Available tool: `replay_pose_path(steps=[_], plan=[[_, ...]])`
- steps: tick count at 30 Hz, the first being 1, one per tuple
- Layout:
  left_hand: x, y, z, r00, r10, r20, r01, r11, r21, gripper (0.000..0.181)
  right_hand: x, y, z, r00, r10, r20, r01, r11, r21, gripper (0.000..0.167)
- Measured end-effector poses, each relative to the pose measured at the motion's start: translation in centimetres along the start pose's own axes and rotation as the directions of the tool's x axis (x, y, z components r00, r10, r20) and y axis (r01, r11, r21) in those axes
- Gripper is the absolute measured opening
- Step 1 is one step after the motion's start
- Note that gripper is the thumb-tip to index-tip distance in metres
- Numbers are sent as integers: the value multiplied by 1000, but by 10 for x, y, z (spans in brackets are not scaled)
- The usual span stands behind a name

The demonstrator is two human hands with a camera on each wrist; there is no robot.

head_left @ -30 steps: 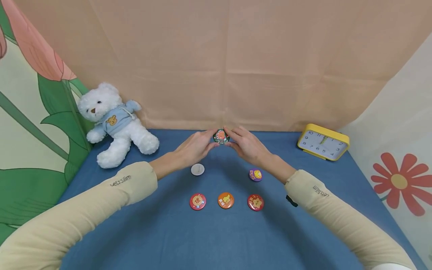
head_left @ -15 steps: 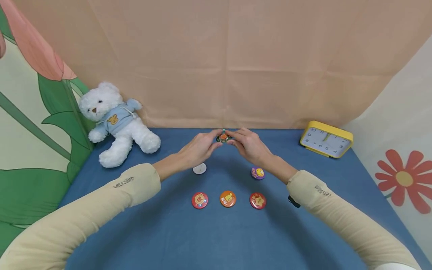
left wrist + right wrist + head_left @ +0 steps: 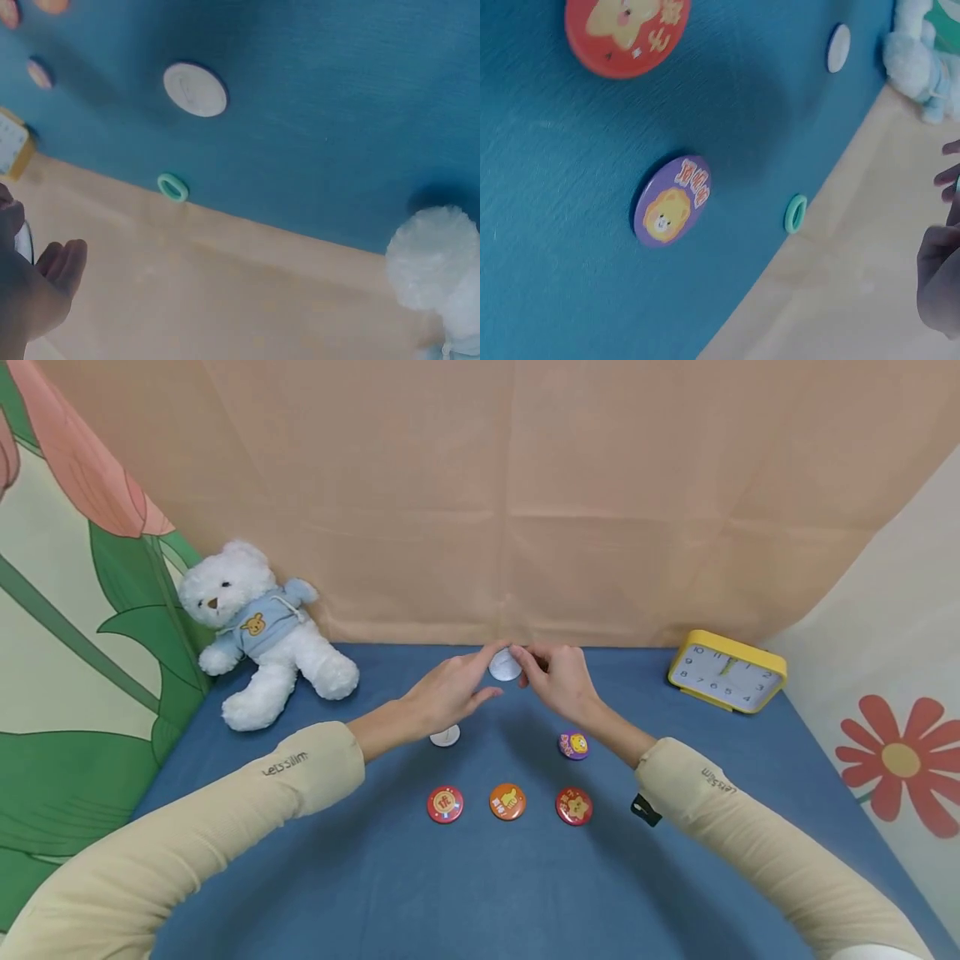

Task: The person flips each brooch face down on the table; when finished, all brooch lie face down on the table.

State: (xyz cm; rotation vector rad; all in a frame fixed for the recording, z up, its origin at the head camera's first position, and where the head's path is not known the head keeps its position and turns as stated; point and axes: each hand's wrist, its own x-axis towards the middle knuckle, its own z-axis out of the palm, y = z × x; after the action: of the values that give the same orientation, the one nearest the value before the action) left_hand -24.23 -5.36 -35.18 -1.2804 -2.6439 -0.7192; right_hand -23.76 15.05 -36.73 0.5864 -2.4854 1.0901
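Note:
A round badge (image 3: pixel 505 665) is held above the far part of the blue table, its plain white back toward the head camera. My right hand (image 3: pixel 558 681) pinches its right edge between thumb and curled fingers. At its upper left edge are the extended fingertips of my left hand (image 3: pixel 450 689), with the left thumb apart below. Under the left wrist lies a face-down white badge (image 3: pixel 446 736). Near the right forearm is a purple bear badge (image 3: pixel 573 746). A front row has a red badge (image 3: pixel 446 804), an orange thumbs-up badge (image 3: pixel 507 802) and a red star badge (image 3: pixel 573 807).
A white teddy bear (image 3: pixel 262 631) leans at the back left. On the back right stands a yellow clock (image 3: pixel 727 672). A mint-green ring (image 3: pixel 173 187) lies by the table's back edge. Fabric walls border the blue table (image 3: pixel 450 893).
The badge has turned from its dark green printed front to its white back. My left thumb has come away from it, while my right fingers have curled around its edge.

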Motion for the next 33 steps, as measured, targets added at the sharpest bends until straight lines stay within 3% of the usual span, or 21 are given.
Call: replay_pose_path(steps=[4, 7, 10, 13, 19, 23, 27, 33], plan=[[-1, -1, 1, 999, 0, -41, 0, 1000, 7, 62, -1, -5, -1, 994, 90, 64, -94, 994, 59, 38], [-2, -1, 1, 997, 3, -77, -2, 1000, 14, 60, 0, -7, -1, 990, 107, 91, -115, 989, 88, 39], [-2, -1, 0, 996, 10, -87, -10, 1000, 4, 59, -1, -6, -1, 995, 52, 83, -60, 994, 90, 27], [-2, -2, 1, 997, -3, -77, 3, 1000, 8, 59, -2, -1, 0, 996, -58, 73, 52, 995, 83, 19], [-1, -2, 2, 998, -49, -46, 49, 999, -10, 59, -7, 9, -2, 972, -219, 92, 213, 975, 64, 45], [-2, -4, 3, 998, -60, 2, 60, 998, -25, 57, -10, 13, -1, 962, -231, 147, 227, 973, 46, 55], [-1, -6, 7, 996, -79, 51, 80, 997, -11, 56, -14, 16, 2, 955, -213, 208, 213, 977, 25, 53], [2, -10, 26, 990, -116, 85, 115, 993, 7, 52, -18, 25, 6, 945, -147, 293, 181, 979, -91, 51]])
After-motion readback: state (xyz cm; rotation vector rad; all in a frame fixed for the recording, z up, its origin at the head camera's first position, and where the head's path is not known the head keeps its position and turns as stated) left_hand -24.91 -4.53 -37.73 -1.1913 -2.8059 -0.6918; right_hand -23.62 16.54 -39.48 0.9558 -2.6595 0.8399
